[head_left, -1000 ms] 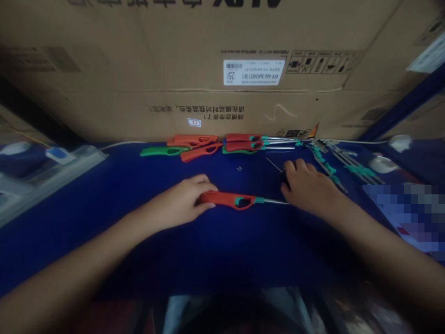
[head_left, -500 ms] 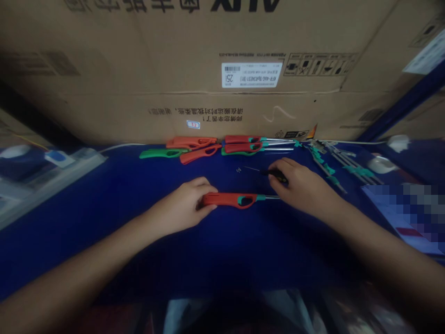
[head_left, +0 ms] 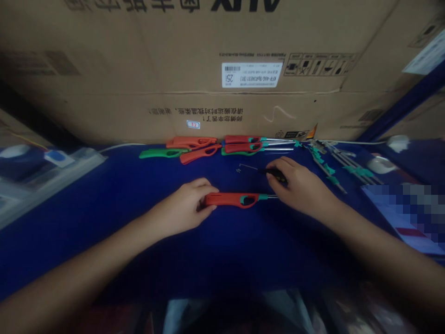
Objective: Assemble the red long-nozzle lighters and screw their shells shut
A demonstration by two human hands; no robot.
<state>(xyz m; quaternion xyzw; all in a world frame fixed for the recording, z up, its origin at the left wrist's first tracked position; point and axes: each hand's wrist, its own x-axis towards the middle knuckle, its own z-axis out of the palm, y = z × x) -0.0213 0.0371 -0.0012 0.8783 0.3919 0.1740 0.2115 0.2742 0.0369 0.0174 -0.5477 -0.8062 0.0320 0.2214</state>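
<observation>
My left hand (head_left: 189, 204) is closed around the handle end of a red stick lighter (head_left: 229, 199), which lies level with its metal tube pointing right. Part of that tube is hidden behind my right hand (head_left: 290, 181). Held in the right fingers is a screwdriver (head_left: 274, 175) with a black handle and a thin shaft pointing left. At the shaft's tip there seems to be a tiny screw. Just below the tip, a few small screws (head_left: 238, 170) lie on the blue table surface (head_left: 208, 264).
Along the back lie orange handle shells (head_left: 200, 154), a green shell (head_left: 163, 153) and several assembled red lighters (head_left: 243, 147). Metal tubes with teal parts (head_left: 358, 170) are heaped at back right. A cardboard box (head_left: 156, 69) stands behind. A clear plastic container (head_left: 52, 176) sits left.
The screwdriver has shifted slightly left, and its tip now sits just above the loose screws with something tiny on it. The held lighter has moved a little to the right.
</observation>
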